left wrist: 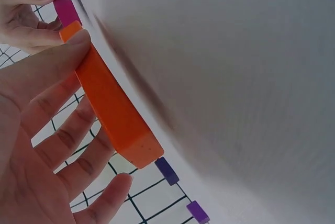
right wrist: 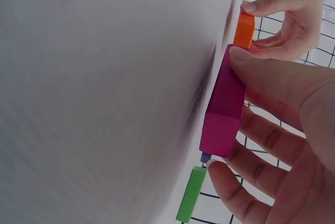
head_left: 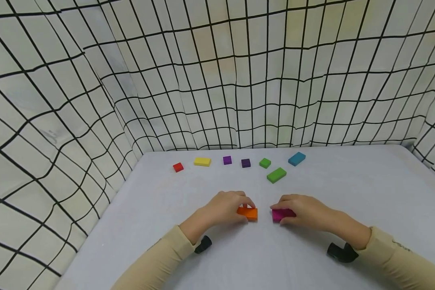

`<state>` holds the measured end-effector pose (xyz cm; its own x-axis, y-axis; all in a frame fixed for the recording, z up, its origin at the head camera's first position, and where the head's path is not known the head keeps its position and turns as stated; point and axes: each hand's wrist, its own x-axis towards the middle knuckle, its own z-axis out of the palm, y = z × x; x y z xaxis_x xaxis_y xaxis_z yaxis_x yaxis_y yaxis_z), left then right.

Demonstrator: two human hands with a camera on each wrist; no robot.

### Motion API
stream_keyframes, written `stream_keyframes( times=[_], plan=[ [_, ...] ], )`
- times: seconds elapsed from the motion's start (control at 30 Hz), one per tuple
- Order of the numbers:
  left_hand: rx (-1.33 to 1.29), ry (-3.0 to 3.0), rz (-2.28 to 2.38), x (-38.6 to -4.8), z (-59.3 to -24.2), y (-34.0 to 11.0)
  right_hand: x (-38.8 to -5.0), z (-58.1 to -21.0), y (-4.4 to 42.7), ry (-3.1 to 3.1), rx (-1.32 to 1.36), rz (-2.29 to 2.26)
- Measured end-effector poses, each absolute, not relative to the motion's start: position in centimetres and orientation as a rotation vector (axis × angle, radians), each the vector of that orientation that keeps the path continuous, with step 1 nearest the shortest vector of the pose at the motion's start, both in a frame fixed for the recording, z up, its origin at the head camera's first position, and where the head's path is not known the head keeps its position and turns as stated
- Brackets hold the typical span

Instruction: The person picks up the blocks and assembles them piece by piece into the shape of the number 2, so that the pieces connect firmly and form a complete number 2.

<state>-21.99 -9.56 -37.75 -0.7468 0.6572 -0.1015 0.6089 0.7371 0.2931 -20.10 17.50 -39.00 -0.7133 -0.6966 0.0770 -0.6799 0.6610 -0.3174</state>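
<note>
My left hand (head_left: 226,207) pinches an orange block (head_left: 249,214) between thumb and fingers, near the middle of the white table. To its right, my right hand (head_left: 306,211) grips a magenta block (head_left: 278,215) the same way. A small gap separates the two blocks in the head view. In the left wrist view the thumb presses one end of the orange block (left wrist: 118,109), and its shadow falls on the cloth beside it. The right wrist view has the thumb on the far end of the magenta block (right wrist: 224,103). Fingers partly hide both blocks.
Toward the table's back edge lie a red block (head_left: 178,167), a yellow block (head_left: 202,162), a purple block (head_left: 227,160), a dark purple block (head_left: 245,163), a small green block (head_left: 265,163), a longer green block (head_left: 276,175) and a blue block (head_left: 297,158). Black netting (head_left: 248,80) surrounds the table.
</note>
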Motion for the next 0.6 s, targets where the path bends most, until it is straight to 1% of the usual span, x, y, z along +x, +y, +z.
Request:
stream_keyframes(
  times=[0.33, 0.6],
  plan=[
    [1.031, 2.761, 0.307, -21.6, -37.7, -8.9, -19.8, -39.1, 16.8, 2.829, -1.153, -0.473],
    [0.984, 2.799, 0.301, -21.5, -37.7, -8.1, -20.1, -39.1, 16.7, 2.845, -1.173, -0.492]
  ],
)
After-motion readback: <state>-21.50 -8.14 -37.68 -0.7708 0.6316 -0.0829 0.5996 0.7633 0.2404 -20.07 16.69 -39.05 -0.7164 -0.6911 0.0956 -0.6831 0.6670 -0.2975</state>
